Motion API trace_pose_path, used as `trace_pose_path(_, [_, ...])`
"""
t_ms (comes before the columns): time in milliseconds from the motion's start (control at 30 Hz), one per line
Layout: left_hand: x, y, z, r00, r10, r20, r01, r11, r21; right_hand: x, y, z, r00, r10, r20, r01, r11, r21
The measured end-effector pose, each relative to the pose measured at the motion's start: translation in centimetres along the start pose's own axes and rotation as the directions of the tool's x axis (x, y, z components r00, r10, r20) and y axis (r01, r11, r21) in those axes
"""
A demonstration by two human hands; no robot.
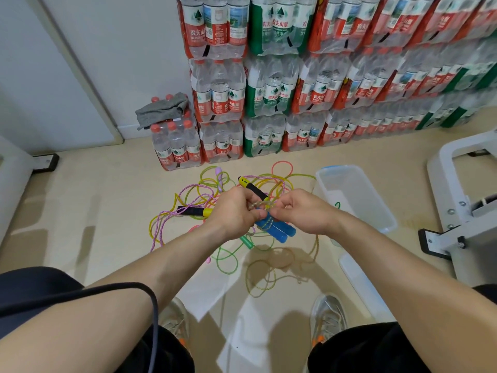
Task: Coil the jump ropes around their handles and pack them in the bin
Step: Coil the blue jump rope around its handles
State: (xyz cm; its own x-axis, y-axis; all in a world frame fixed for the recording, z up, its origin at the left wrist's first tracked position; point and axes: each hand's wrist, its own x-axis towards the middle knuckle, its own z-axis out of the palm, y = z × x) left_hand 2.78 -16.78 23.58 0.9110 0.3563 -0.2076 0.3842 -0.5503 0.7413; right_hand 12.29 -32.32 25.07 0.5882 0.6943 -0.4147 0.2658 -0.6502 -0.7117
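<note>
Left of the bin [357,189], the left grip [234,211] covers the upper ends of the blue handles [279,232], so we cannot count the turns of rope [262,203] there. Where it meets the right grip [298,211], we cannot tell which fingers pinch the rope. Inside the bin, a small green thing [337,204] is too small for us to tell. Behind the bin, the water bottle packs [349,90] run off the top and right edges, far labels blurred. Right of the bin, the edge cuts the white frame [462,200].

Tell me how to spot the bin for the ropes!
Start at the wall of bottled-water packs. On the floor before it lies a tangle of coloured ropes; the bin stands right of that. It alone is a clear, open plastic box.
</note>
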Motion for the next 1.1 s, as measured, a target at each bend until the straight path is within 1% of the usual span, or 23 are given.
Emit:
trace_pose_path(67, [0.0, -0.1, 0.1, 0.999, -0.030, 0.016, 0.031, 0.998, -0.052, 0.1, -0.2, 0.0, 1.000, 0.011, -0.018, -0.011, 0.999, -0.035])
trace_pose_path(167, [0.1, -0.1, 0.0, 0.997, -0.054, 0.049, 0.061, 0.987, -0.146, 0.2, -0.8, -0.1, 0.994, 0.000, -0.107, -0.021, 0.981, -0.194])
trace_pose_path(233, [0.0, 0.1, 0.0, 0.996, -0.063, 0.063, 0.072, 0.987, -0.146, 0.1, -1.2, -0.1, 0.986, 0.004, -0.167, -0.043, 0.972, -0.231])
trace_pose_path(300, [-0.2, 0.4, 0.0, 0.995, -0.059, 0.077, 0.066, 0.993, -0.099, 0.2, -1.3, -0.1, 0.981, 0.035, -0.189, -0.077, 0.972, -0.220])
trace_pose_path(367, [-0.3, 0.6, 0.1, 0.996, -0.046, 0.077, 0.049, 0.998, -0.034, 0.2, -1.3, -0.1, 0.981, 0.061, -0.182, -0.094, 0.980, -0.176])
trace_pose_path(467, [-0.1, 0.6, 0.2, 0.997, -0.043, 0.061, 0.041, 0.998, 0.039, 0.2, -0.9, -0.2, 0.979, 0.093, -0.179, -0.089, 0.996, 0.029])
trace_pose_path(567, [0.2, 0.8, 0.3, 0.998, -0.038, 0.056, 0.033, 0.995, 0.091, 0.2, -0.2, 0.1, 0.977, 0.113, -0.180, -0.072, 0.973, 0.220])
trace_pose_path(633, [0.2, 1.0, 0.4, 0.998, -0.028, 0.053, 0.021, 0.991, 0.130, 0.2, 0.1, 0.2, 0.981, 0.133, -0.142, -0.080, 0.940, 0.333])
trace_pose_path(700, [0.3, 1.1, 0.3, 0.999, -0.024, 0.045, 0.016, 0.987, 0.162, 0.0, 0.3, 0.0, 0.987, 0.147, -0.065, -0.104, 0.893, 0.439])
trace_pose_path(800, [0.4, 1.2, 0.0, 0.999, -0.019, 0.049, 0.012, 0.990, 0.140, -0.4, 0.4, -0.6, 0.991, 0.123, 0.054, -0.133, 0.835, 0.534])
trace_pose_path(867, [0.3, 1.1, 0.0, 0.996, -0.027, 0.079, 0.019, 0.995, 0.097, -0.6, 0.7, -0.9, 0.987, 0.102, 0.127, -0.154, 0.839, 0.522])
trace_pose_path(967, [-0.1, 0.9, 0.2, 0.982, -0.079, 0.171, 0.092, 0.994, -0.065, -0.8, 0.6, -1.6, 0.974, 0.095, 0.208, -0.177, 0.888, 0.424])
trace_pose_path(1000, [-0.2, 0.9, 0.2, 0.978, -0.077, 0.193, 0.101, 0.988, -0.116, -0.9, 0.5, -1.9, 0.970, 0.101, 0.223, -0.185, 0.898, 0.399])
trace_pose_path(1067, [-0.5, 0.8, 0.0, 0.981, -0.018, 0.196, 0.059, 0.977, -0.203, -1.0, 0.3, -2.4, 0.967, 0.107, 0.232, -0.191, 0.904, 0.382])
trace_pose_path(1100, [-0.5, 0.8, -0.1, 0.983, 0.029, 0.181, 0.010, 0.977, -0.214, -0.9, 0.2, -2.6, 0.967, 0.107, 0.233, -0.192, 0.904, 0.382])
